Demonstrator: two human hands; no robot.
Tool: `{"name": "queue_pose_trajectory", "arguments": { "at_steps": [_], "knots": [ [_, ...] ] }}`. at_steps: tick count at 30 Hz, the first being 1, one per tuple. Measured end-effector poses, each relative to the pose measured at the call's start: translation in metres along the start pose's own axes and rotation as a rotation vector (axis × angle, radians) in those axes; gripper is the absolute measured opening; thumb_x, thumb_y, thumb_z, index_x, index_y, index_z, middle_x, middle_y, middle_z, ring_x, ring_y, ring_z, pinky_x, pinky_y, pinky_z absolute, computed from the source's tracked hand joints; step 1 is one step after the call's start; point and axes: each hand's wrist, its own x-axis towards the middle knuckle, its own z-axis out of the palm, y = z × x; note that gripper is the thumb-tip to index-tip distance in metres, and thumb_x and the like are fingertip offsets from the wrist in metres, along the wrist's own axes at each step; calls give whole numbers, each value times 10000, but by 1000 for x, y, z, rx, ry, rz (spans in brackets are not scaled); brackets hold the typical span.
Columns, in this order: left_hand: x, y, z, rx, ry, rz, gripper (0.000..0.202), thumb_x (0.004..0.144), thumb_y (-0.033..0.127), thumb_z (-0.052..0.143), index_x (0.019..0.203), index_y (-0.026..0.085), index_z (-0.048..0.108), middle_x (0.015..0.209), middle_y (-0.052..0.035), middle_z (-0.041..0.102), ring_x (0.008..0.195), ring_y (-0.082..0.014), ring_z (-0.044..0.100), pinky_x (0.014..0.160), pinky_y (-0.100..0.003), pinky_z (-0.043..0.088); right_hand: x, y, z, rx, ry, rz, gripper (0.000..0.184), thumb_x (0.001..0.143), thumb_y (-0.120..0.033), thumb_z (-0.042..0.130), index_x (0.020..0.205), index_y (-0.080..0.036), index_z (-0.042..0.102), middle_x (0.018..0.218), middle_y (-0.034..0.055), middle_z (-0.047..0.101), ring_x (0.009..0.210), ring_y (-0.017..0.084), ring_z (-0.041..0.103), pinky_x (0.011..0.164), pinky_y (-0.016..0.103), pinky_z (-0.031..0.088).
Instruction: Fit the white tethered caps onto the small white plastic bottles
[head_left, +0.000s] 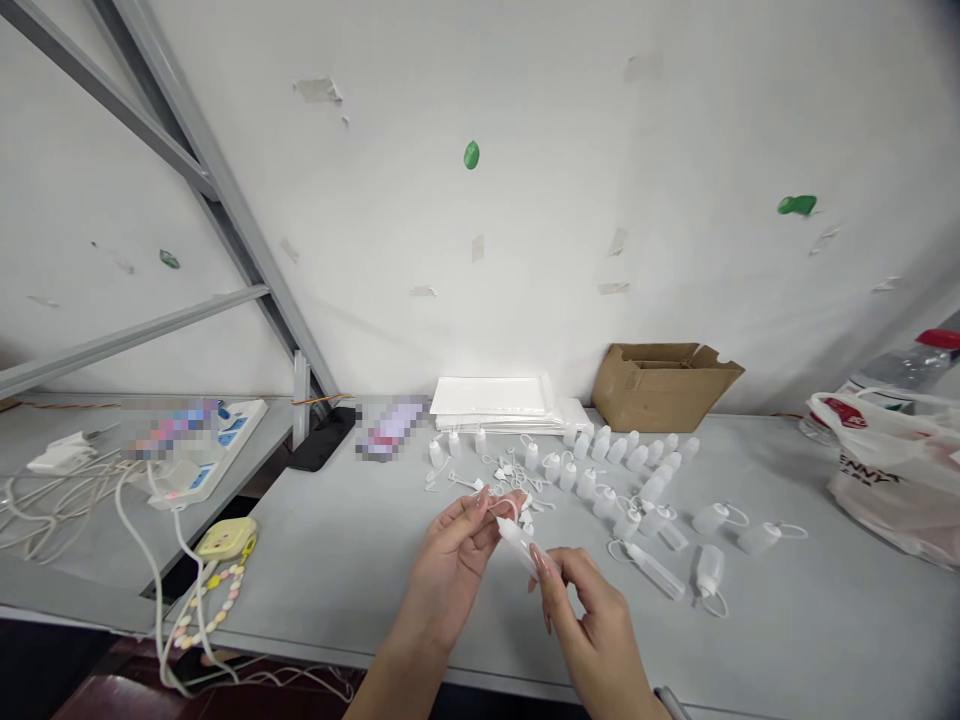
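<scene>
Between my hands, over the front of the table, is a slim translucent squeeze bottle (pixel 523 549) with a pointed tip, tilted up to the left. My right hand (pixel 589 610) pinches its lower body. With its fingertips, my left hand (pixel 457 560) pinches a thin white cap strap (pixel 504 502) at the bottle's tip; the small cap end is hidden by the fingers. Just beyond lie loose white cap straps (pixel 510 470) in a pile. To the right, several small squeeze bottles with looped straps stand or lie, among them a long slim bottle (pixel 656 572) on its side.
A stack of white packets (pixel 491 400) and an opened cardboard box (pixel 660 385) stand against the wall. At right sits a plastic bag (pixel 896 480). A black phone (pixel 322 440), a power strip (pixel 229 450), tangled cables and a yellow case (pixel 226 538) with a bead strap occupy the left.
</scene>
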Motion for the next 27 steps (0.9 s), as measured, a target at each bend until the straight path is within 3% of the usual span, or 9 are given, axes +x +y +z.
{"name": "queue_pose_trajectory", "arguments": {
  "at_steps": [15,22,27],
  "knots": [
    [-2,-8,0,131,48,101,154,665,273,700,631,134,644,761,-67,713,1005,-245,604,989,-370,345,-1,2,8,-26,20,-26,339,883,-378,388,617,-206,510,540,12,508,541,148,477,528,257,390],
    [6,-9,-4,91,68,101,170,723,308,648,690,143,631,861,-83,711,1048,-227,583,969,-343,368,9,8,15,204,-122,207,422,866,-513,346,640,-193,505,485,-33,432,473,120,426,483,234,355],
    [9,1,-10,220,104,104,339,746,442,580,730,110,648,782,-122,710,913,-254,640,908,-381,408,9,10,14,285,-160,267,429,854,-542,353,676,-185,514,490,-47,407,477,113,406,489,226,339]
  ]
}}
